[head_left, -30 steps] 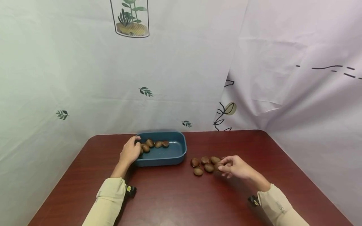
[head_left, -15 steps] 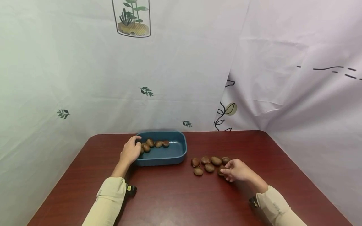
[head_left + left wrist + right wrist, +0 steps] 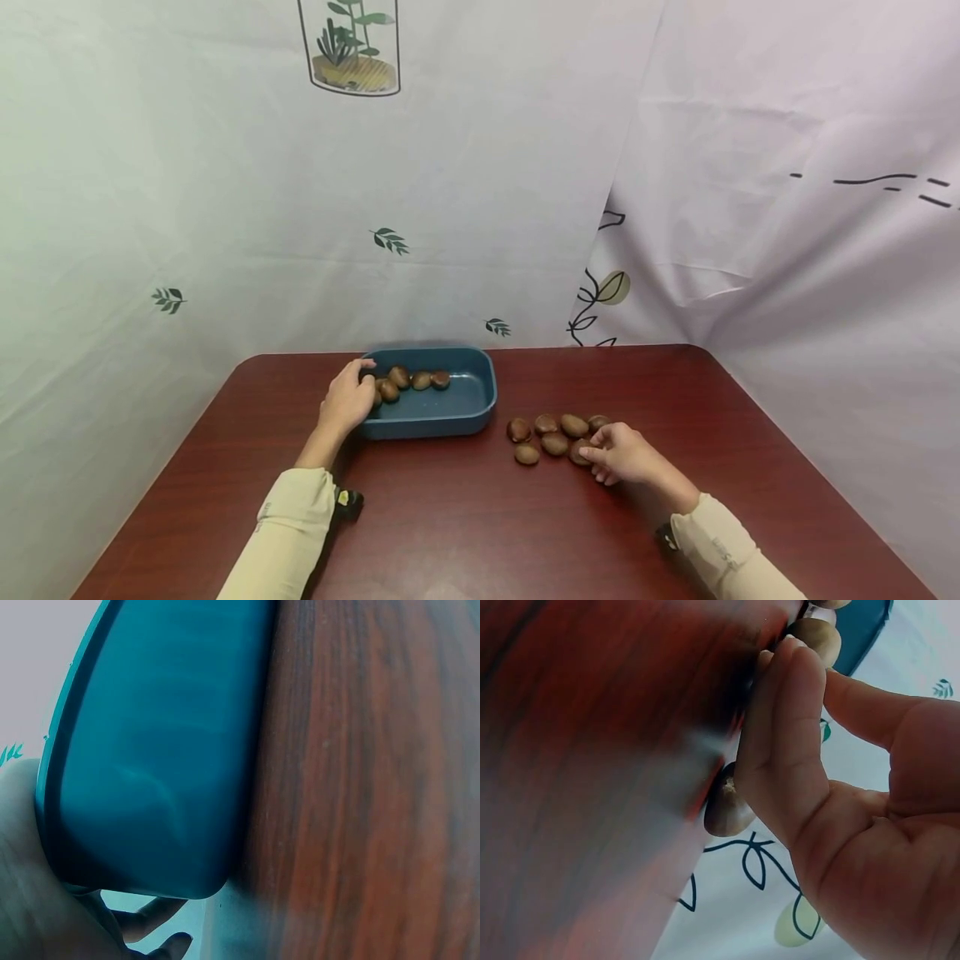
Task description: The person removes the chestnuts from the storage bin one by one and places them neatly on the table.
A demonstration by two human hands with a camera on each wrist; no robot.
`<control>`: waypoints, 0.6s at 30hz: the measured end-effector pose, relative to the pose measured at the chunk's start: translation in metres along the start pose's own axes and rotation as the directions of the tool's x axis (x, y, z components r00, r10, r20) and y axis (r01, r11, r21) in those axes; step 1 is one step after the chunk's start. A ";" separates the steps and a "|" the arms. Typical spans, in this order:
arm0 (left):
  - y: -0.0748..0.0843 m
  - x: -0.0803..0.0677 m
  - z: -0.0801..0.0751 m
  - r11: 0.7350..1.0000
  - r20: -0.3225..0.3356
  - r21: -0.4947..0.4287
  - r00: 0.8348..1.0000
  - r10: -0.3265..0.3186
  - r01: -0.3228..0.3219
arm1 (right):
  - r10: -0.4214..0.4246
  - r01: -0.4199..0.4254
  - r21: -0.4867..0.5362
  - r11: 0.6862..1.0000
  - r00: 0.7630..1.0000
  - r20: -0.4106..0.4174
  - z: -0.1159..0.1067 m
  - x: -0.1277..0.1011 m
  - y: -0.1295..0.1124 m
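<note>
Left hand (image 3: 347,402): fingers curled over the left end of the blue tray (image 3: 468,412), gripping its rim. The tray sits on the dark red surface (image 3: 465,517) near the back edge, long axis running left to right. Inside, at its left end, a short row of chestnuts (image 3: 408,382) lies along the same axis, the leftmost just beside the fingers.

To the right of the tray, well apart from it, a loose group of chestnuts (image 3: 547,435) lies directly on the surface in two rough rows running left to right.

Right hand (image 3: 621,453): at the right end of that group, fingertips bent down and touching the nearest chestnut (image 3: 579,452), with the thumb held apart. Whether it pinches the chestnut cannot be told. This chestnut lies flat on the surface; which way it points cannot be told.

Both sleeves are pale beige.
</note>
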State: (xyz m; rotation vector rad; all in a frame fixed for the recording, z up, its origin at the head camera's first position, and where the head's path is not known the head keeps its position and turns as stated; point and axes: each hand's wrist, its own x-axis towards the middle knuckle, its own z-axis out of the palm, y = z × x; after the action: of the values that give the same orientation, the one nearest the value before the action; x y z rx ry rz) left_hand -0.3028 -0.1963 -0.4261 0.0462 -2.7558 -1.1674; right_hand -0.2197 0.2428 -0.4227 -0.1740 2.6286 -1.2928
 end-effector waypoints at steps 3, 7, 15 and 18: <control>0.000 -0.001 -0.001 1.000 0.004 0.000 1.000 -0.003 0.003 | -0.003 0.003 0.001 1.000 1.000 -0.018 0.001 -0.001 -0.002; -0.001 -0.001 -0.001 1.000 0.004 -0.004 1.000 -0.006 0.006 | 0.003 -0.003 0.001 1.000 1.000 -0.031 0.001 -0.002 -0.004; -0.003 0.000 -0.001 1.000 0.000 -0.004 1.000 0.003 -0.003 | 0.032 -0.034 -0.022 0.999 0.996 -0.082 -0.001 -0.002 -0.006; -0.003 0.001 -0.001 1.000 0.000 -0.007 1.000 0.010 -0.010 | 0.052 -0.055 -0.025 0.998 0.992 -0.114 -0.003 -0.004 -0.011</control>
State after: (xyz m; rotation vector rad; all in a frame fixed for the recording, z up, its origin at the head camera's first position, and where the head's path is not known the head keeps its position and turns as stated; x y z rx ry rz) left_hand -0.3038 -0.1991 -0.4278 0.0320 -2.7487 -1.1747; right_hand -0.2161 0.2393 -0.4111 -0.0343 2.7268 -1.2849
